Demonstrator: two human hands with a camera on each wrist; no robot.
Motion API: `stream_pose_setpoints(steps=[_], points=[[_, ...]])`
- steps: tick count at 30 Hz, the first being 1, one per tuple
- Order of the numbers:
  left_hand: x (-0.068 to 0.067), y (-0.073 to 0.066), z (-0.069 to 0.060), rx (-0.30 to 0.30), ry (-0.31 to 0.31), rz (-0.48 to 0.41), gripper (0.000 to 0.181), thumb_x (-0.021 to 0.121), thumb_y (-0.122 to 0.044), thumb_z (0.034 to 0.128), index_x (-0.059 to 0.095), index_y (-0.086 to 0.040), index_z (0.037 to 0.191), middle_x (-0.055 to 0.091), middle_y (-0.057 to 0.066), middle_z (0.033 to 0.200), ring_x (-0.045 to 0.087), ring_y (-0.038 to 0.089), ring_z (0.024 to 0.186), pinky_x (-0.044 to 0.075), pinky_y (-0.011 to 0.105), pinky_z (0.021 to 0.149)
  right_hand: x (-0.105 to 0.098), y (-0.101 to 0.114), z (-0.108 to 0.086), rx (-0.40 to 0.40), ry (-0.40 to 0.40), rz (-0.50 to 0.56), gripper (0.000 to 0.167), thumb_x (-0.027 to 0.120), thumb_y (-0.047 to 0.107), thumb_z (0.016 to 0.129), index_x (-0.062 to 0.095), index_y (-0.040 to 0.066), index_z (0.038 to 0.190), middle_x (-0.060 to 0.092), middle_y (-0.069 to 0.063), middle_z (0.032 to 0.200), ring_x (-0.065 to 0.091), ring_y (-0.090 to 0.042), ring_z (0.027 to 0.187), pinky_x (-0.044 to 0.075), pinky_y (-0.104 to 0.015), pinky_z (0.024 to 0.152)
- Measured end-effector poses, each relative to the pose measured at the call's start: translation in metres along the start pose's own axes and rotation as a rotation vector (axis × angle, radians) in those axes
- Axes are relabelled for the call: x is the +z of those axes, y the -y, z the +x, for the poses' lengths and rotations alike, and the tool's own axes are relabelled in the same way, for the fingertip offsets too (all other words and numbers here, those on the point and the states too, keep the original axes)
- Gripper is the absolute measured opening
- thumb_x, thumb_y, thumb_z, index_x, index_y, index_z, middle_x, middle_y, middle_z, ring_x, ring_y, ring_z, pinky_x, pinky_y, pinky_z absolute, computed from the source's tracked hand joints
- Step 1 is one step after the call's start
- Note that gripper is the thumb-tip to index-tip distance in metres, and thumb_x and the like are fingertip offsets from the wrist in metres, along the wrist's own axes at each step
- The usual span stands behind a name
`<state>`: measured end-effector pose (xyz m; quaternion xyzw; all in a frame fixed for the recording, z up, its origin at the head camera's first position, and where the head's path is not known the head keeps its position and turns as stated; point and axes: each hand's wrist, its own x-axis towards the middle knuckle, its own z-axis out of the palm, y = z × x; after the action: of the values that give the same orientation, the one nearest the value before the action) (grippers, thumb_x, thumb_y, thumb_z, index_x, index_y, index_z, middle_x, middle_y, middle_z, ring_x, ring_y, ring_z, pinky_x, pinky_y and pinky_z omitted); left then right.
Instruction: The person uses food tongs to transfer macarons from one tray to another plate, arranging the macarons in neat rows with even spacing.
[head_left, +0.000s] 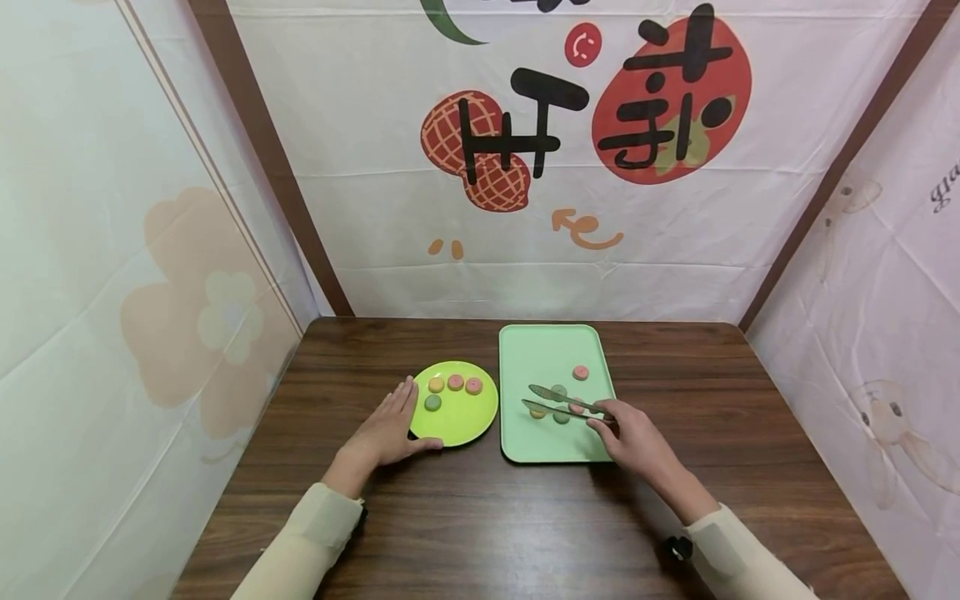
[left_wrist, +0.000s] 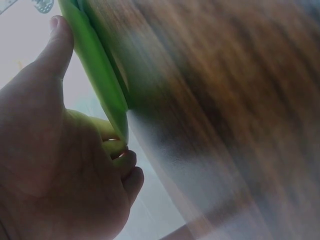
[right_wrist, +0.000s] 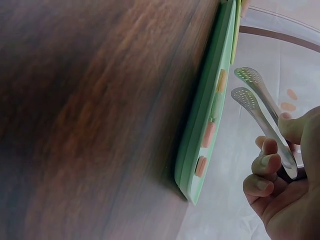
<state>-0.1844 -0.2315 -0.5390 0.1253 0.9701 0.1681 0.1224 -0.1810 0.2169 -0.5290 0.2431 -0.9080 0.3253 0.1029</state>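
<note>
My right hand [head_left: 633, 437] holds metal tongs [right_wrist: 262, 112] with perforated tips, their arms spread apart. In the head view the tongs reach over a mint-green tray [head_left: 525, 354], above several small round macaron-like pieces. Among these are a yellow piece [head_left: 537, 413], a lower green piece [head_left: 561, 417] and a pink piece [head_left: 581, 372]; nothing shows clamped between the tips. My left hand [head_left: 386, 429] rests against the left rim of a lime-green plate [head_left: 465, 425], fingers extended and thumb at its near edge. On the plate lie one yellow, one green and two pink pieces [head_left: 455, 382].
The plate and tray stand side by side on a dark wood table [head_left: 480, 525]. A white printed cloth [head_left: 375, 225] hangs behind the table's far edge, and further cloths rise at both sides.
</note>
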Motion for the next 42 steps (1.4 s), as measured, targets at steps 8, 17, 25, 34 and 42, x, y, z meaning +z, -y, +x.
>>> stream_pose_setpoints(steps=[8, 17, 25, 34, 42], points=[[-0.0004, 0.0007, 0.0009, 0.004, -0.001, -0.001, 0.125, 0.069, -0.071, 0.0942, 0.01, 0.009, 0.168, 0.004, 0.027, 0.177, 0.01, 0.041, 0.165, 0.014, 0.054, 0.134, 0.0006, -0.0021, -0.0031, -0.004, -0.005, -0.011, 0.026, 0.08, 0.014, 0.099, 0.074, -0.001, 0.119, 0.066, 0.005, 0.088, 0.061, -0.004, 0.074, 0.058, -0.032, 0.067], [0.0003, -0.0001, -0.0002, 0.002, -0.002, -0.007, 0.124, 0.07, -0.071, 0.0944, 0.01, 0.009, 0.168, 0.004, 0.028, 0.177, 0.01, 0.041, 0.165, 0.014, 0.054, 0.134, 0.002, -0.0057, -0.0049, -0.026, -0.017, -0.023, 0.025, 0.081, 0.012, 0.098, 0.074, -0.002, 0.117, 0.065, 0.007, 0.086, 0.06, -0.004, 0.074, 0.058, -0.032, 0.066], [0.001, 0.0004, 0.0003, 0.006, -0.003, -0.004, 0.124, 0.07, -0.071, 0.0944, 0.01, 0.01, 0.168, 0.004, 0.028, 0.177, 0.01, 0.042, 0.165, 0.014, 0.054, 0.134, 0.0017, -0.006, -0.0057, 0.03, 0.028, -0.028, 0.026, 0.079, 0.016, 0.1, 0.075, -0.001, 0.119, 0.065, 0.008, 0.087, 0.06, -0.003, 0.074, 0.058, -0.032, 0.068], [0.0006, 0.0003, 0.0001, 0.0, 0.0, 0.001, 0.124, 0.069, -0.071, 0.0948, 0.01, 0.009, 0.168, 0.004, 0.028, 0.177, 0.01, 0.041, 0.165, 0.014, 0.054, 0.135, 0.0023, -0.0062, -0.0052, 0.039, 0.041, -0.023, 0.026, 0.079, 0.017, 0.1, 0.075, 0.0, 0.119, 0.065, 0.009, 0.087, 0.059, -0.002, 0.074, 0.056, -0.031, 0.067], [-0.0005, -0.0019, -0.0013, 0.001, -0.004, 0.0, 0.123, 0.069, -0.07, 0.0955, 0.01, 0.009, 0.168, 0.004, 0.028, 0.177, 0.01, 0.041, 0.165, 0.014, 0.054, 0.134, 0.0026, -0.0068, -0.0052, 0.054, 0.053, -0.028, 0.026, 0.078, 0.018, 0.101, 0.075, 0.0, 0.12, 0.067, 0.006, 0.09, 0.06, -0.003, 0.075, 0.056, -0.031, 0.066]])
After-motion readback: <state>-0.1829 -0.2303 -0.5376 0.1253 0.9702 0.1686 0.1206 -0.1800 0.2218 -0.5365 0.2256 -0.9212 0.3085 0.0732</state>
